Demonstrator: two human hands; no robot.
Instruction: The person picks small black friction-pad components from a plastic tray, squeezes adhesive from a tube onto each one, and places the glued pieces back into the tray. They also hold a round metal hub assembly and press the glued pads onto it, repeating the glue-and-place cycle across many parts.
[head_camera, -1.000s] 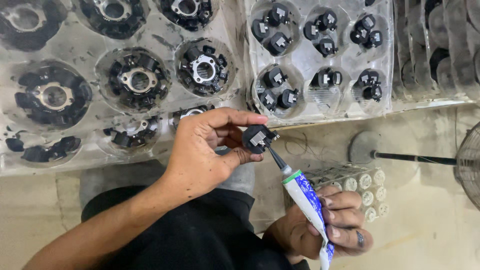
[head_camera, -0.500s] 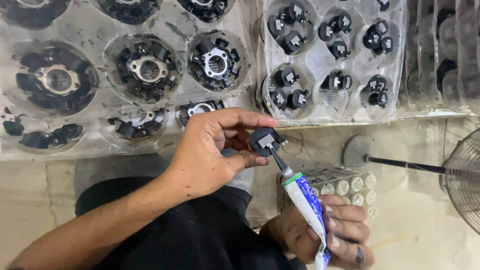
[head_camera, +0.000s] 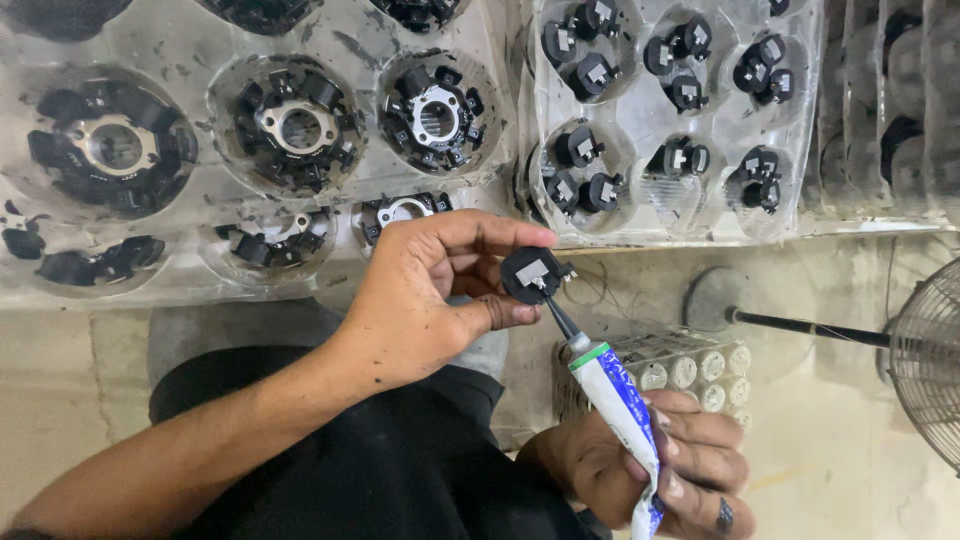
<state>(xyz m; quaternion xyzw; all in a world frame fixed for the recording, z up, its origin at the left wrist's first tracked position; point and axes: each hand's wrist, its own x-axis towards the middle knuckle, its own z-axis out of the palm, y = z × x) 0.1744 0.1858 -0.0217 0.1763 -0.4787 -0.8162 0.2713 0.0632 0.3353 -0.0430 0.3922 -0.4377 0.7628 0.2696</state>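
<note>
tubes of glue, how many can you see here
1. The white and blue tube is squeezed in the right hand, its black nozzle touching the small black part pinched in the left hand.

We count two hands at work, the left hand (head_camera: 425, 300) pinching one small black round part (head_camera: 533, 275) and the right hand (head_camera: 680, 465) squeezing one white-and-blue glue tube (head_camera: 620, 410) whose nozzle touches that part. On the left clear plastic tray (head_camera: 200, 60) we see three large black ring assemblies fully in view, with several more cut off or hidden, so their total cannot be told. The right clear tray (head_camera: 640, 225) shows six pockets holding small black parts, and one fan (head_camera: 925, 360) stands at the right edge.
</note>
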